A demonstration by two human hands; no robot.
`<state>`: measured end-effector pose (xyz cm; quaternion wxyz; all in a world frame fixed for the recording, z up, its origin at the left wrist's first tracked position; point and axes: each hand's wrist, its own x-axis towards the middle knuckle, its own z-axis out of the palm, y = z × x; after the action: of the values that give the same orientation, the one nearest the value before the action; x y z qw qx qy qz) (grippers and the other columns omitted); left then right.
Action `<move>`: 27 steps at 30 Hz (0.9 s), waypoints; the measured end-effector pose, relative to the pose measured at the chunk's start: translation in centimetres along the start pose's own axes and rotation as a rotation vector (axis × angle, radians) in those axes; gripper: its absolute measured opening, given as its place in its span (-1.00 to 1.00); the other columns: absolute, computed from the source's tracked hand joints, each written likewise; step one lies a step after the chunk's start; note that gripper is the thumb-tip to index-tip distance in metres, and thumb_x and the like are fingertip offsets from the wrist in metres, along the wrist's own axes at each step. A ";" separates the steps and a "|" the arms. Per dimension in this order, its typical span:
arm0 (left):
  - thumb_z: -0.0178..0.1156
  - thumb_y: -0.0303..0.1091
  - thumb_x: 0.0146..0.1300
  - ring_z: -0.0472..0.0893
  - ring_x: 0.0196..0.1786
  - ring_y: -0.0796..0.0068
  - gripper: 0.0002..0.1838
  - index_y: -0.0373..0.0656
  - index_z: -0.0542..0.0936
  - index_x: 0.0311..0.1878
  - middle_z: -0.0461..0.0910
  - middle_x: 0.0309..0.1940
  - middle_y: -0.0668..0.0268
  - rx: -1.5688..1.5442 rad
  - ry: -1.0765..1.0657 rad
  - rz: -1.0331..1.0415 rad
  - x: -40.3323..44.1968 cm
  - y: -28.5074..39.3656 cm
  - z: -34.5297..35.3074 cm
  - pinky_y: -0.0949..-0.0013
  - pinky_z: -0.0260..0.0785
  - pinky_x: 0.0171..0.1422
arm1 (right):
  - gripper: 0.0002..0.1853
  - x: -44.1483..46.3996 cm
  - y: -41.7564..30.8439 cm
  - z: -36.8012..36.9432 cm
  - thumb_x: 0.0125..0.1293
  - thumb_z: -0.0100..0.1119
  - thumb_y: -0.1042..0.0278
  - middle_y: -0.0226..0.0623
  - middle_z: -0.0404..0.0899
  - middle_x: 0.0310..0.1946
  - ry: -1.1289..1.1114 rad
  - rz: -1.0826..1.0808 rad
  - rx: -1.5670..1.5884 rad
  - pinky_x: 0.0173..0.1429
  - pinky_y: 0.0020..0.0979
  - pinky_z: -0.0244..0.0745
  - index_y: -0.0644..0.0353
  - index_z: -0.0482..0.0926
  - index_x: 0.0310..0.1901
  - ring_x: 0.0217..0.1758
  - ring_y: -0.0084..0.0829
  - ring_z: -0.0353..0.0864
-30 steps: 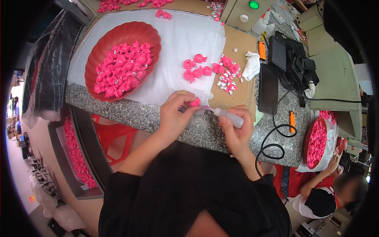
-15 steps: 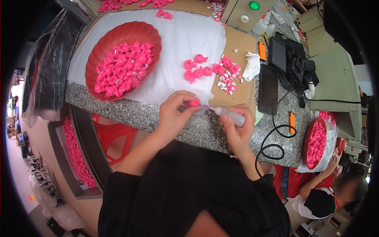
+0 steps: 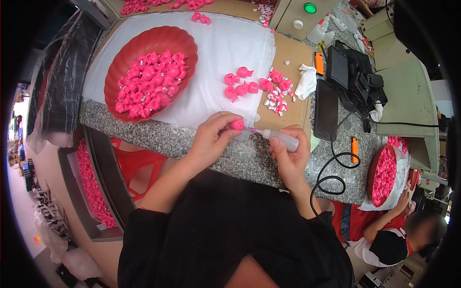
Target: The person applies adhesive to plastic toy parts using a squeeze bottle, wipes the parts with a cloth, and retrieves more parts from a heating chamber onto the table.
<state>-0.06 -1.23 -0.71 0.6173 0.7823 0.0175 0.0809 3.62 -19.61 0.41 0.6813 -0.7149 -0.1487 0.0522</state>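
Between the thumb and fingers of my left hand [image 3: 214, 137] is a small pink plastic piece [image 3: 237, 125], held above the front edge of the granite counter. My right hand [image 3: 292, 152] grips a translucent squeeze bottle [image 3: 284, 140]. The bottle's thin nozzle points left at the pink piece, with a short gap between them. Beyond my hands, several loose pink pieces [image 3: 241, 89] lie on the white cloth [image 3: 216, 53]. Small pink-and-white bits [image 3: 276, 103] are heaped on the cardboard [image 3: 298, 50] to the right.
A red scalloped bowl [image 3: 111, 79] full of pink pieces stands at left. A phone [image 3: 326, 109], a black cable [image 3: 331, 176], orange cutters [image 3: 355, 150] and a crumpled white tissue [image 3: 306, 81] lie at right. Another person [image 3: 386, 245] works at far right.
The pink piece has turned slightly in my left fingers, which have shifted a little. My right hand and the bottle have moved very slightly right.
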 end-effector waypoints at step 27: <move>0.08 -0.60 0.05 0.47 -0.27 0.51 -0.72 -0.26 0.47 -0.11 0.45 -0.31 0.26 0.081 -0.083 0.041 0.3 0.2 -0.1 0.52 0.32 -0.17 | -0.77 -0.1 -0.1 -0.6 0.09 0.19 0.44 -0.31 0.38 -0.39 -0.003 -0.006 -0.007 -0.32 -0.60 0.31 0.29 0.33 -0.31 -0.39 -0.58 0.40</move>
<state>0.20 -1.12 -0.41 0.5835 0.8096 -0.0208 0.0602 3.70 -20.18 0.53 0.6786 -0.7168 -0.1523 0.0507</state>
